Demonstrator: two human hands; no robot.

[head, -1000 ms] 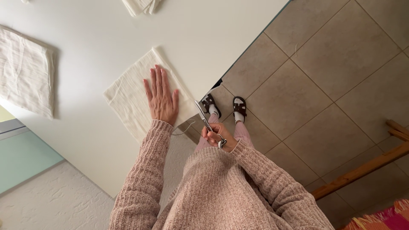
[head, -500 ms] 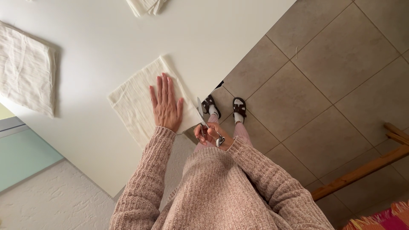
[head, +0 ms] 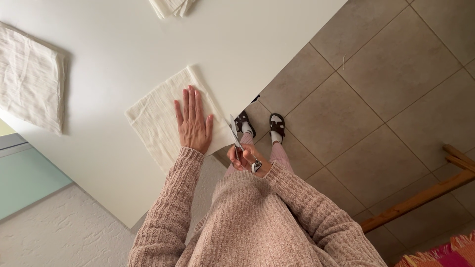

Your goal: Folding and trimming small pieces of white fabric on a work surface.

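At the far left a folded cream cloth [head: 30, 76] lies on the white table [head: 114, 44], its weave crinkled and gauzy, its left edge cut off by the frame. Below the table's edge sit a pale green panel [head: 24, 180] and a rough, stippled white surface [head: 59, 232].

Near the table's front edge lies a second square cloth [head: 156, 121] of the same soft, slightly rumpled cream fabric, one corner toward the table's middle and one side close to the rim. The left hand [head: 192, 121] rests flat on it, palm down, fingers straight and held close together, thumb out to the side. The hand covers the cloth's near right part, so that stretch of its edge is hidden.

Just right of that, off the table's edge, the right hand [head: 246, 159] is curled around the handles of a pair of scissors [head: 234, 134]. The thin metal blades point up toward the cloth's right corner and look slightly parted, though they are small and hard to read; whether they touch the fabric cannot be told. Both arms wear a chunky pink-beige knit sweater [head: 257, 222].

At the top, a third pile of white fabric [head: 170, 6] is mostly cut off. Below the hands, dark sandals [head: 277, 126] over white socks stand on large matte grey-brown floor tiles [head: 376, 99]. At the right, wooden bars [head: 420, 198] slant across, and a red fringed rug [head: 445, 254] shows in the corner.
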